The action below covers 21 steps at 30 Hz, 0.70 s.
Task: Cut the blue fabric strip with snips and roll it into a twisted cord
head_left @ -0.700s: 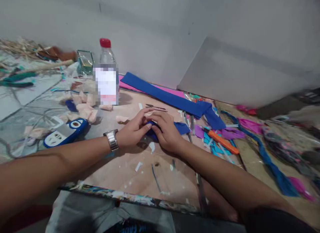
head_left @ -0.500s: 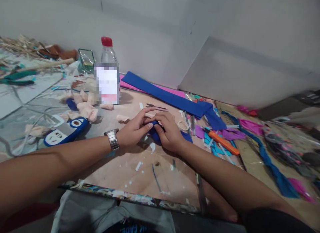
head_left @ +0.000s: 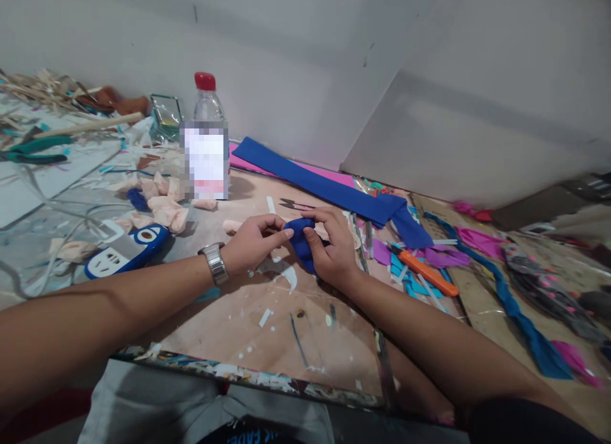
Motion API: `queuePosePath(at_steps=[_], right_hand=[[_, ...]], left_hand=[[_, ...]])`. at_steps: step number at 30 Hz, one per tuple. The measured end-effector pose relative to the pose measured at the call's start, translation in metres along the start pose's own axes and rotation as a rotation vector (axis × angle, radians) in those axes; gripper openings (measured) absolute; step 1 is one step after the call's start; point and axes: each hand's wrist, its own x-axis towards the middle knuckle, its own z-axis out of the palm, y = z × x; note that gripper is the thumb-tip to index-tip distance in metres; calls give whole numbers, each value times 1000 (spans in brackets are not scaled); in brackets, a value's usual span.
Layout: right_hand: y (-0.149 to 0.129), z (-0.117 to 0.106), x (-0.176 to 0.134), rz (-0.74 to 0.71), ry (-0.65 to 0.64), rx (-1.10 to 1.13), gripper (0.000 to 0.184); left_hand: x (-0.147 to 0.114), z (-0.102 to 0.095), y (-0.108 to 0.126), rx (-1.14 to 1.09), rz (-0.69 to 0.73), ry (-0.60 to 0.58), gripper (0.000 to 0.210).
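The left grip (head_left: 252,242) pinches one side of a bunched blue cloth (head_left: 300,235); the right grip (head_left: 335,250) is closed around the other. The cloth is over the counter (head_left: 224,329), between near and far edges; a blue strip (head_left: 315,180) lies along the latter.

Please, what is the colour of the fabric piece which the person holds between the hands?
The fabric piece is deep blue, seen best in the head view.

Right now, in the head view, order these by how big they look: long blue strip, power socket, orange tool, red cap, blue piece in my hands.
1. Long blue strip
2. Power socket
3. Orange tool and held blue piece, partly hidden: too alike to rank
4. Red cap
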Motion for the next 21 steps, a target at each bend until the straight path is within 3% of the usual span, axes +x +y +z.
queuePosePath(at_steps=[8, 14, 18, 21], right_hand=[[2, 1, -1, 29, 60, 27, 20], [2, 2, -3, 35, -13, -38, 28], [2, 2, -4, 5, -79, -71, 35], [3, 2, -4, -14, -98, -84, 34]], left_hand=[[2, 2, -3, -76, -44, 17, 28], [2, 1, -12, -45, 136, 106, 26], [0, 1, -12, 49, 286, 48, 31], [0, 2, -11, 42, 255, 13, 27]])
